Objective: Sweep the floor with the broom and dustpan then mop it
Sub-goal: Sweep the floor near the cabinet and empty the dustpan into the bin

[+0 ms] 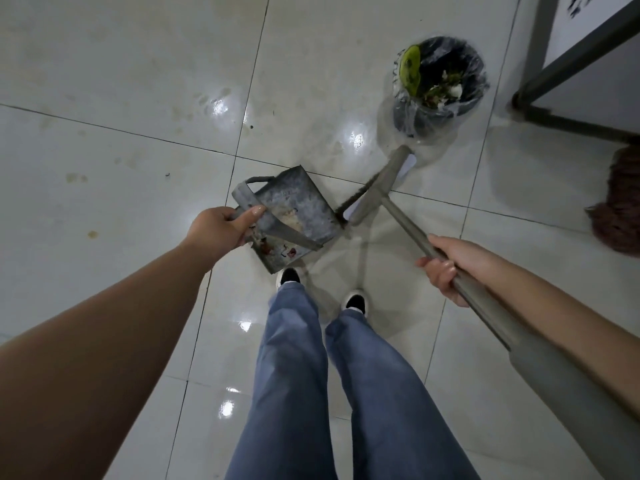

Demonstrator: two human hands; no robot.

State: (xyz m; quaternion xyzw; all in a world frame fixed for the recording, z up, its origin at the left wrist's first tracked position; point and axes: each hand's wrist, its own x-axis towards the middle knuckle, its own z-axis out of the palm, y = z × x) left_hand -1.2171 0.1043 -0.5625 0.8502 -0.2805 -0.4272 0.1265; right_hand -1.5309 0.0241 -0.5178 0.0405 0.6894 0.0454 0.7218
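The left hand (221, 226) holds the dustpan (298, 216) by its handle, just above the floor (121, 133); the right hand (446, 265) grips the broom (377, 188) stick; keep the pan level, then tip it slowly into the bin (440, 81).

A plastic-lined waste bin (440, 86) holding scraps stands on the tiles beside a dark metal frame (568, 53) at upper right.
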